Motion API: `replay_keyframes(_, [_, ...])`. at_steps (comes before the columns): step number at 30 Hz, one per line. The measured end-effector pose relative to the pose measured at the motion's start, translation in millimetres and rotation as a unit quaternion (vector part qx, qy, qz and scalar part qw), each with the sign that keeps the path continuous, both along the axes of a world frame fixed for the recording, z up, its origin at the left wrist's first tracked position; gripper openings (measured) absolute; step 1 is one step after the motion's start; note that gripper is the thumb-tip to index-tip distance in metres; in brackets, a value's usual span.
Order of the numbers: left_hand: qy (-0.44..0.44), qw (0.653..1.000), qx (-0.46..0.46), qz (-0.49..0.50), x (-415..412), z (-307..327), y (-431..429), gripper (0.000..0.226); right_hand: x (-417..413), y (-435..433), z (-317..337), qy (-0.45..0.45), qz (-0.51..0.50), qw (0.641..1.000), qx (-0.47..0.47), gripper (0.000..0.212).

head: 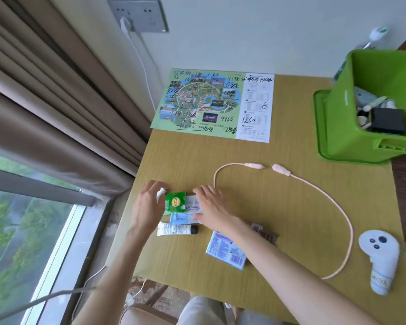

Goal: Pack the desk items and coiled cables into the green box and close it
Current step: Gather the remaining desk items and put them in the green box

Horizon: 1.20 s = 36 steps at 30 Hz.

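Observation:
The green box (352,127) stands open at the far right of the desk on its green lid (320,127), with a black block and several small items inside. My left hand (148,207) curls its fingers round a small white item (161,193) at the desk's left edge. Beside it lies a green tea sachet (175,204). With straight fingers, my right hand (211,205) rests on pale blue and white packets (185,218). A white tube with a black cap (176,229) lies just below the hands. A pink cable (314,191) curves uncoiled across the middle.
A blue printed packet (227,250) and a brown item (266,234) lie under my right forearm. A white controller (380,254) sits at the right. A written-on map sheet (211,104) lies at the back. Curtains and a window are to the left.

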<state>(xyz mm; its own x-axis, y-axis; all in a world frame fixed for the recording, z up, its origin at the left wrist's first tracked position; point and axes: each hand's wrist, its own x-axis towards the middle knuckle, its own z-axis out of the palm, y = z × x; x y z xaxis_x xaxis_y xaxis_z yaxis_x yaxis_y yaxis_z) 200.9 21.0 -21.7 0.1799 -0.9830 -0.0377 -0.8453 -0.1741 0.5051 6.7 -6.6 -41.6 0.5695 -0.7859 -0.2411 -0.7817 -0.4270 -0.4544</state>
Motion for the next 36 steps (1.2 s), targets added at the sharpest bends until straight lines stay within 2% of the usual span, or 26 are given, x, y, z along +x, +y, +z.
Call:
replay_keyframes(3, [-0.022, 0.999, 0.022, -0.037, 14.4, -3.0, -1.6, 0.025, 16.9, 1.6, -8.2, 0.048, 0.005, 0.999, -0.003, 0.071])
replay_keyframes(7, [-0.035, 0.982, 0.052, -0.176, 15.4, -14.7, -5.7, 0.04, 27.6, 3.4, -13.5, 0.086, -0.007, 0.996, -0.021, 0.077])
replay_keyframes(12, [-0.123, 0.955, 0.096, -0.254, 15.1, -32.2, -10.9, 0.065, 38.0, -2.3, -11.0, 0.114, -0.056, 0.992, 0.008, 0.071])
replay_keyframes(16, [-0.162, 0.944, 0.079, -0.277, 11.8, -37.1, -14.8, 0.059, 32.5, -10.1, -5.4, 0.131, -0.11, 0.982, 0.073, 0.066])
replay_keyframes(18, [-0.173, 0.94, 0.065, -0.287, 9.2, -36.3, -16.4, 0.052, 27.2, -15.2, -1.9, 0.127, -0.13, 0.979, 0.098, 0.054])
replay_keyframes(21, [-0.096, 0.958, 0.097, -0.252, 7.0, -29.9, -17.6, 0.04, 17.6, -25.2, 7.1, 0.105, -0.176, 0.974, 0.098, 0.029])
replay_keyframes(23, [0.0, 0.965, 0.148, -0.218, 9.1, -21.2, -19.5, 0.039, 7.6, -31.5, 15.0, 0.081, -0.202, 0.972, 0.093, 0.026])
replay_keyframes(25, [0.094, 0.945, 0.218, -0.224, 13.3, -14.0, -21.2, 0.042, -4.6, -35.3, 25.5, 0.03, -0.228, 0.965, 0.125, 0.028])
replay_keyframes(27, [0.133, 0.912, 0.287, -0.26, 14.5, -7.4, -17.7, 0.046, -18.2, -35.0, 37.1, -0.032, -0.239, 0.953, 0.184, 0.03])
replay_keyframes(29, [0.083, 0.897, 0.32, -0.293, 11.2, -6.3, -8.5, 0.054, -29.7, -28.1, 48.8, -0.07, -0.23, 0.941, 0.238, 0.03])
replay_keyframes(31, [-0.004, 0.896, 0.306, -0.321, 5.5, -12.8, 2.9, 0.059, -38.6, -14.1, 55.4, -0.068, -0.218, 0.934, 0.277, 0.026])
replay_keyframes(36, [-0.096, 0.905, 0.245, -0.335, -3.2, -30.6, 15.9, 0.045, -48.8, 33.6, 48.9, -0.021, -0.191, 0.927, 0.321, 0.025])
